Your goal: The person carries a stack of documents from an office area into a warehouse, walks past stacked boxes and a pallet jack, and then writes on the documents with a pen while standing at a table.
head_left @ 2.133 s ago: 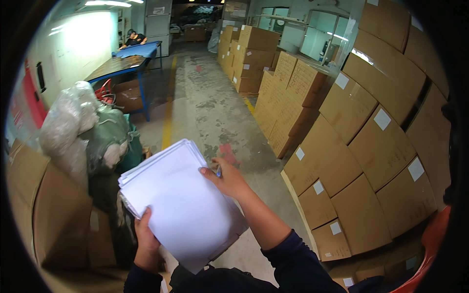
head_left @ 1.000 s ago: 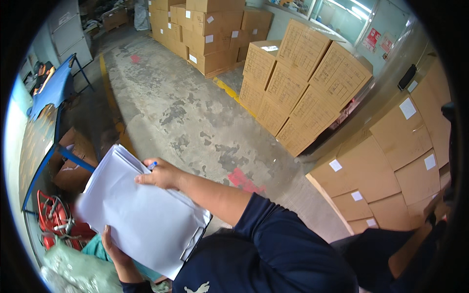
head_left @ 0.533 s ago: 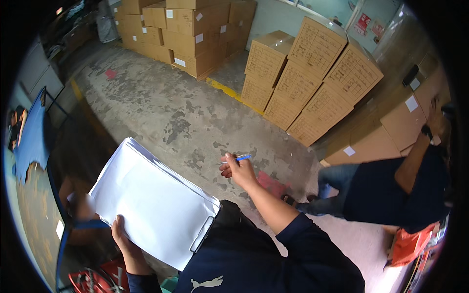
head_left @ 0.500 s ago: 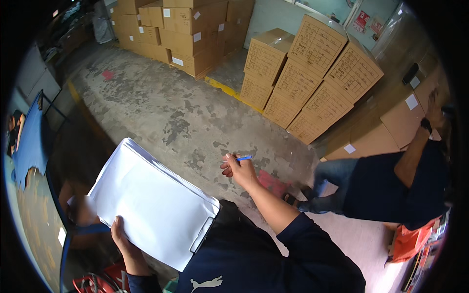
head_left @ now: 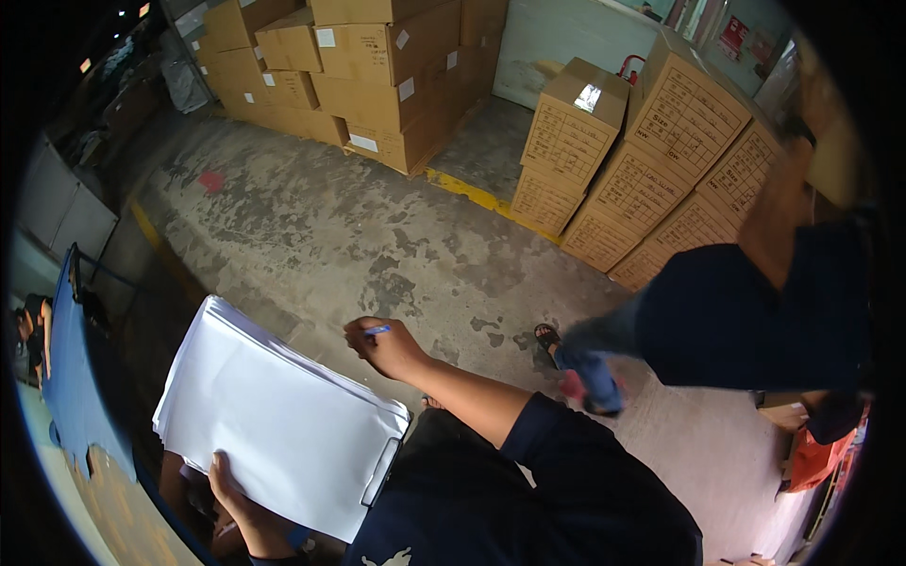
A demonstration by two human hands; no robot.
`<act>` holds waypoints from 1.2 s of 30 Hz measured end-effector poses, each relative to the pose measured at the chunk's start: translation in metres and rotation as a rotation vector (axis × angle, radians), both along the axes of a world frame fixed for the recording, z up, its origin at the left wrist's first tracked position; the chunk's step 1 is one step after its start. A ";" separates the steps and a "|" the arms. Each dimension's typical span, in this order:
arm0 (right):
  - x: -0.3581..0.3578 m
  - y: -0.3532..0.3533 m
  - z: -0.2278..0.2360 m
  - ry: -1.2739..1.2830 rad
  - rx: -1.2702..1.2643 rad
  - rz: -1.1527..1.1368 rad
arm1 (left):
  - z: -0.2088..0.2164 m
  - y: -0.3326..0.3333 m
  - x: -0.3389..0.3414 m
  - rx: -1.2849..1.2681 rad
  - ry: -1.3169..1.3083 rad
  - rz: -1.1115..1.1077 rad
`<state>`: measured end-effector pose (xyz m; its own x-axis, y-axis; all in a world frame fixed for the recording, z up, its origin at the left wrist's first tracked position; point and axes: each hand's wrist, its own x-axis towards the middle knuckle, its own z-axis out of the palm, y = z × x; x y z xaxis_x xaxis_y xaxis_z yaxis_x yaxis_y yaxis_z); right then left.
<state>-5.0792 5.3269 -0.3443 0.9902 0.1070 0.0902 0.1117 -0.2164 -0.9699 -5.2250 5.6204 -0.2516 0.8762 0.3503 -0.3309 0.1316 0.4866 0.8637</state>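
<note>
The left hand (head_left: 232, 498) pinched the paper stack (head_left: 283, 420), the right hand (head_left: 389, 351) a blue pen (head_left: 377, 330). Brown cartons (head_left: 363, 106) stood along the patchy, worn floor (head_left: 302, 241).

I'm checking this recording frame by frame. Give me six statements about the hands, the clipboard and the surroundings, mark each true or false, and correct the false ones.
1. The left hand holds a clipboard stacked with white paper. True.
2. The right hand holds a blue pen. True.
3. The pen is touching the paper. False: it is apart from the paper, with concrete floor behind it in the view.
4. Some cardboard boxes carry white labels. True.
5. Green tape runs along the ground near the boxes. False: it is a yellow stripe.
6. Someone at the right wears white shorts. False: that person wears blue jeans.
</note>
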 end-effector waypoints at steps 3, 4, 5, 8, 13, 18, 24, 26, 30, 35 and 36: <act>0.034 0.006 0.017 -0.087 0.045 -0.048 | -0.010 0.011 0.055 0.074 0.007 0.000; 0.040 0.003 0.020 -0.068 -0.021 -0.112 | -0.014 0.017 0.073 0.095 -0.017 -0.039; 0.042 -0.003 0.020 -0.061 -0.075 -0.157 | -0.019 0.020 0.091 0.046 -0.063 -0.095; 0.026 -0.024 0.013 0.052 -0.194 -0.329 | -0.029 0.032 0.147 0.016 -0.042 -0.201; -0.054 -0.030 0.026 0.166 -0.090 -0.897 | -0.036 0.034 0.221 -0.067 -0.097 -0.441; -0.101 0.021 0.093 -0.288 0.162 -1.090 | -0.045 -0.002 0.241 -0.192 -0.039 -0.678; -0.060 0.088 0.143 -0.277 0.099 -0.775 | -0.049 -0.060 0.188 -0.287 -0.048 -0.950; -0.046 0.094 0.144 -0.192 0.191 -0.739 | -0.046 -0.067 0.163 -0.334 0.005 -1.022; -0.045 0.094 0.131 -0.070 0.133 -0.700 | -0.043 -0.064 0.125 -0.506 0.087 -1.089; -0.065 0.106 0.103 -0.089 -0.044 -0.665 | -0.048 -0.050 0.108 -0.584 0.162 -1.098; -0.065 0.108 0.097 -0.136 -0.095 -0.652 | -0.050 -0.050 0.107 -0.585 0.175 -1.103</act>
